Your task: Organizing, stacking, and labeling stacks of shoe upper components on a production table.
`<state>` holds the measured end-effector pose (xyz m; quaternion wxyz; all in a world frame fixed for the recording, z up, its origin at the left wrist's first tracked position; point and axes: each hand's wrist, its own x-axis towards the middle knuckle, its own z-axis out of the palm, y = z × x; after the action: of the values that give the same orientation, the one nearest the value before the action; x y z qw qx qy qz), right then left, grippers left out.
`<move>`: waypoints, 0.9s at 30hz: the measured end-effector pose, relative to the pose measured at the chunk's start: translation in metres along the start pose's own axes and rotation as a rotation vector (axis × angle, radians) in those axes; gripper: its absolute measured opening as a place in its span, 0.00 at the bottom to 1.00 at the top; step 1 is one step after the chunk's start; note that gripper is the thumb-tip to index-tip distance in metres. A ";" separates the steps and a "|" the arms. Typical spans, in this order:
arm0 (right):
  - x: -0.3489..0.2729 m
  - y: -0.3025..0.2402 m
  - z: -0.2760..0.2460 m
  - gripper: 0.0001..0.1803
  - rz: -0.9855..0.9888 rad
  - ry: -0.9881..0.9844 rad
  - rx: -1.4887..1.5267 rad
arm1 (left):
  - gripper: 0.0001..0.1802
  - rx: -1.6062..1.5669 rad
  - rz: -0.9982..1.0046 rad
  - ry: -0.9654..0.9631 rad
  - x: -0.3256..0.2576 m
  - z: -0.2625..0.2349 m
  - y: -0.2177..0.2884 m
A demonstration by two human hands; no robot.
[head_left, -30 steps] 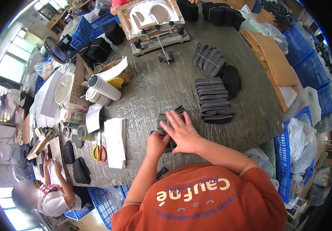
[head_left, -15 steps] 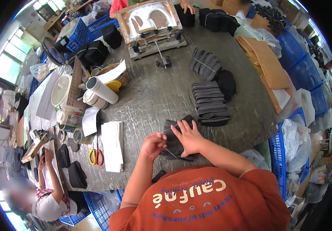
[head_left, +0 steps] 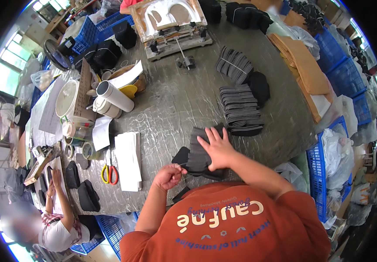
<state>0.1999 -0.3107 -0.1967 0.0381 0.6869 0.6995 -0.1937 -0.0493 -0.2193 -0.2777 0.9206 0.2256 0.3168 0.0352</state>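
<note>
- At the lower left of the frame, a co-worker (head_left: 64, 231) in white and plaid sits with both forearms reaching up across the work.
- Just right of that, near the edge of your bench (head_left: 166, 109), lies a black pad (head_left: 88, 195).
- Next come the scissors (head_left: 110, 174) with one yellow and one red handle, and above them a white tumbler (head_left: 116, 97) leaning at a slant.
- Left of centre you have a pile of white paper (head_left: 127, 161).
- Your left hand (head_left: 170, 177), below centre, is curled, thumb and fingertips drawn together against the lower left edge of the stack; whether they pinch anything is too small to tell.
- The stack of dark pads (head_left: 196, 153) lies on the bench just below the centre of the frame, between your hands.
- Your right hand (head_left: 220, 150) is spread, fingers fanned, resting over the right side of that stack and gripping nothing.
- Right of centre, up from that hand, stand a grey-edged row of pads (head_left: 242, 109), a banded bundle (head_left: 234, 65) above it, and black pieces (head_left: 259, 89) beside both.
- At the far right, a blue basket (head_left: 316, 174) holds clear plastic bags (head_left: 337, 153).
</note>
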 end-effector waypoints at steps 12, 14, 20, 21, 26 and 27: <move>0.040 -0.002 -0.023 0.38 -0.063 0.449 0.149 | 0.16 0.604 0.268 0.783 -0.011 -0.012 -0.014; 0.025 -0.009 0.011 0.41 0.021 0.484 0.185 | 0.18 0.834 0.382 0.910 0.012 -0.017 -0.004; 0.020 0.008 0.062 0.47 0.143 0.340 0.027 | 0.24 1.369 0.391 1.121 0.055 0.028 0.031; 0.020 0.012 0.064 0.48 0.130 0.345 -0.027 | 0.24 1.335 0.331 1.126 0.059 0.028 0.032; 0.003 0.016 0.058 0.46 0.130 0.458 0.209 | 0.12 0.998 0.583 0.913 0.021 -0.010 0.032; -0.004 0.013 0.060 0.45 0.129 0.558 0.368 | 0.07 0.918 0.649 0.861 0.010 -0.016 0.030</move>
<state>0.2000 -0.3340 -0.2538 -0.2671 0.7514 0.5916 -0.1185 -0.0488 -0.1839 -0.2817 0.4682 0.6402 0.5523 0.2567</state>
